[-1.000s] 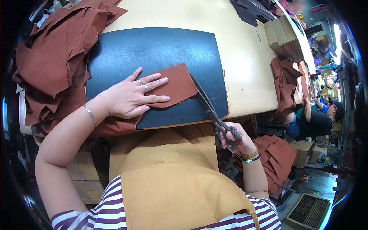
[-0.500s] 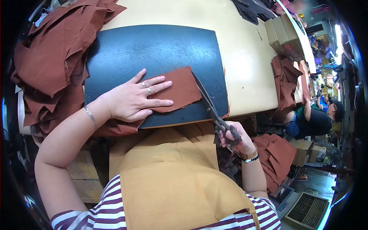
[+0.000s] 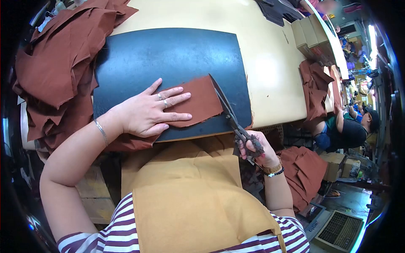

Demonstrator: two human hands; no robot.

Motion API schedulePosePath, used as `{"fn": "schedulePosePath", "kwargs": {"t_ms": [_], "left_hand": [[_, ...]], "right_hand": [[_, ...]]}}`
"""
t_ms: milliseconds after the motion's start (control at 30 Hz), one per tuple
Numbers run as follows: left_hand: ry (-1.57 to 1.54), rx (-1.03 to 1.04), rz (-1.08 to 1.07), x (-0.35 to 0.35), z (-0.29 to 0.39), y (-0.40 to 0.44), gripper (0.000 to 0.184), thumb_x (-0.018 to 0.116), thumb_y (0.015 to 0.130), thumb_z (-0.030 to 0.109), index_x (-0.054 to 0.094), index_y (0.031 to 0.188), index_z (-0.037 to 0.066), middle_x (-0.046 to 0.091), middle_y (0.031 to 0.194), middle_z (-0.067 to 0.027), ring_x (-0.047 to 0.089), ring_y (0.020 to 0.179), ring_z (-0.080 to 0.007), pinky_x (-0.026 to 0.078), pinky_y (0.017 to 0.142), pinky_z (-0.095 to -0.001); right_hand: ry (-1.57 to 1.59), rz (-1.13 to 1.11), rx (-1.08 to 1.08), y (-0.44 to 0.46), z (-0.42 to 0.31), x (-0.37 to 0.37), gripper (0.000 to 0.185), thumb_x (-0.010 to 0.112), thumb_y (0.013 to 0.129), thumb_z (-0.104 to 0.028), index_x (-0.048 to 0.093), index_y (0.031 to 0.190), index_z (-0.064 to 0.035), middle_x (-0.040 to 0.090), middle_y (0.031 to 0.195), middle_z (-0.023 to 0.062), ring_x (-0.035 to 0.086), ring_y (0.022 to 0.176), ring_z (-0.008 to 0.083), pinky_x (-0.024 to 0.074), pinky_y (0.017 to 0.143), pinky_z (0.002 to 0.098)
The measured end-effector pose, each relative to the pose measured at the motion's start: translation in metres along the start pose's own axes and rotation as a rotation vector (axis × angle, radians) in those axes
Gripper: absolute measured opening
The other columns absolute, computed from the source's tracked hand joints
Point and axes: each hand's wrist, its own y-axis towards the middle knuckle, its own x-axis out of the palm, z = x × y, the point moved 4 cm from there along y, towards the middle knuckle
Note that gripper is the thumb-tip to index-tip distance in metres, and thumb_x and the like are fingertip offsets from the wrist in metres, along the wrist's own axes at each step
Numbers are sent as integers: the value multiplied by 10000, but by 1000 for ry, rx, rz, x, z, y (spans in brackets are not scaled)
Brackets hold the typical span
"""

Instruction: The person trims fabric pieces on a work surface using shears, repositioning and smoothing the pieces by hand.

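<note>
A rust-brown piece of fabric (image 3: 202, 99) lies on a dark, shiny board (image 3: 168, 50). My left hand (image 3: 158, 107) rests flat on the fabric's left part, fingers spread, holding nothing. In my right hand (image 3: 257, 147), at the board's front right corner, is a pair of scissors (image 3: 230, 111) with wrapped, dark handles. The blades run along the right edge of the fabric, tip near its upper right corner. Part of the lower blade is hidden, so I cannot tell how far the blades are apart.
A heap of rust-brown cloth (image 3: 59, 63) is piled at the left. More brown cloth (image 3: 301, 175) lies low on the right, near cardboard boxes (image 3: 310, 38). The cream table (image 3: 274, 84) extends behind the board. Another person (image 3: 352, 128) works at far right.
The scissors and my right hand have shifted very slightly. My left hand stays on the fabric, almost unmoved.
</note>
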Motion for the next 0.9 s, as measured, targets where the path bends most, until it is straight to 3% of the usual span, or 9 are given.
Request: {"fn": "schedulePosePath", "kwargs": {"t_ms": [633,767,800,833,900], "left_hand": [[-6,8,-43,3,-2,1,540,449,883,304,400,1419,338,169,1571,-82,160,1445,-285,85,1125,-599],[35,-38,9,0,-13,10,493,459,896,230,450,1385,295,255,1542,-61,230,1425,-250,154,1110,-621],[135,-43,82,-6,-22,19,446,439,924,231,458,1369,248,360,1487,-67,300,1396,-233,205,1099,-622],[212,-52,102,-17,-34,30,438,429,926,208,464,1363,208,392,1464,-77,324,1381,-237,209,1094,-628],[290,-164,194,-42,-67,65,326,416,928,171,560,1221,172,469,1393,-68,426,1309,-242,235,1074,-640]], "right_hand": [[-113,-25,-12,9,-8,-10,210,624,902,-227,565,831,-39,577,639,31,559,558,98,447,521,224],[-20,44,-220,7,-7,-42,267,544,945,-265,575,849,-18,592,674,81,568,547,122,469,512,239],[93,83,-294,11,4,-66,323,471,974,-286,574,862,-1,597,711,109,573,546,136,495,506,269],[161,224,-339,19,7,-82,345,445,988,-301,572,865,-5,591,727,88,577,554,136,504,500,281],[50,378,-458,35,-6,-104,288,504,976,-283,574,873,-24,570,697,54,566,551,119,503,505,268]]}}
